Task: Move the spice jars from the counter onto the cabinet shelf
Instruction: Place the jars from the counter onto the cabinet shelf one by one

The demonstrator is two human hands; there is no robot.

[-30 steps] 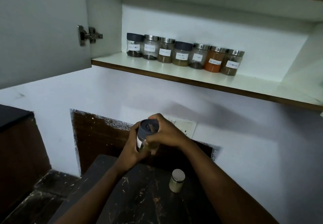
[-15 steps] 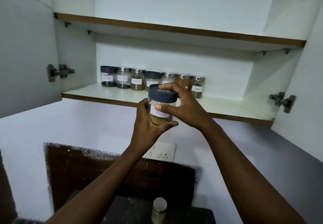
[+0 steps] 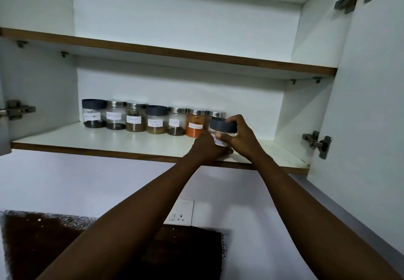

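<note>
A clear spice jar with a dark blue lid and a white label is held in both hands over the right part of the lower cabinet shelf. My left hand wraps its lower body and base. My right hand grips it from the right, fingers over the lid. Whether the jar's base touches the shelf is hidden by my hands. Behind and to its left, a row of several labelled spice jars stands at the back of the shelf. The counter is out of view.
The upper shelf hangs above. Open cabinet doors flank the opening, with metal hinges at the left and right. A white wall socket sits below the cabinet, above a dark backsplash.
Both hands lifted the blue-lidded jar from above the counter up and rightward onto the shelf area beside the row. The view tilted upward; the counter and the small jar left on it dropped out of sight.
</note>
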